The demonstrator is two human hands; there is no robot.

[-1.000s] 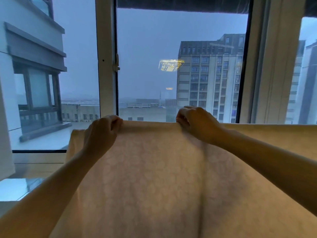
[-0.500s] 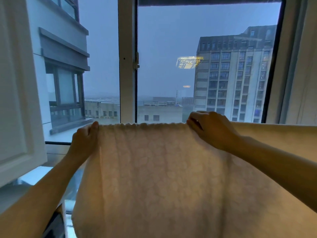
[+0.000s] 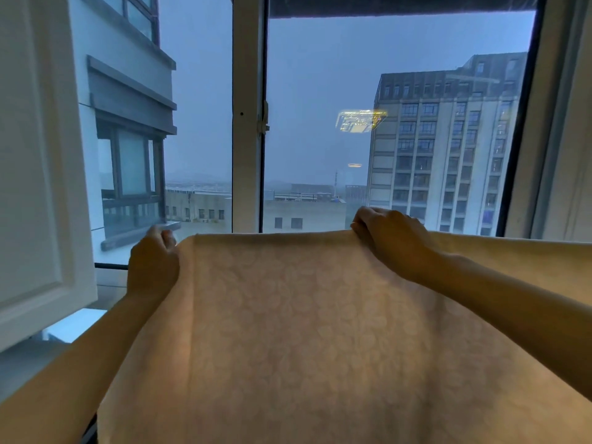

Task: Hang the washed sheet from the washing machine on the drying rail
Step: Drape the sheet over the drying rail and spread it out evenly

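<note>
Two hands are raised to the top fold of a pale sheet (image 3: 314,331), which is spread in front of a window. The left hand (image 3: 153,265) is closed on the sheet's left edge, at the upper left corner, with the thumb and knuckles toward the camera and the fingertips (image 3: 166,234) showing above the cloth. The right hand (image 3: 392,241) is laid over the top fold further right, its fingers curled down onto the cloth and pinching it at the fold. Both forearms are bare and reach in from the lower corners of the view.

The sheet is seen hanging down from a straight horizontal top line, which runs on to the right past the right hand as far as the edge of the view. A faint leaf-like pattern is woven into the cloth. What the fold is lying over cannot be seen, since it is covered by the cloth.

Behind the sheet a white window frame (image 3: 246,123) is shown upright between two panes. A white panelled door (image 3: 38,174) is seen at the left. Through the glass, a tall grey building (image 3: 448,149) and a dim blue sky are visible.
</note>
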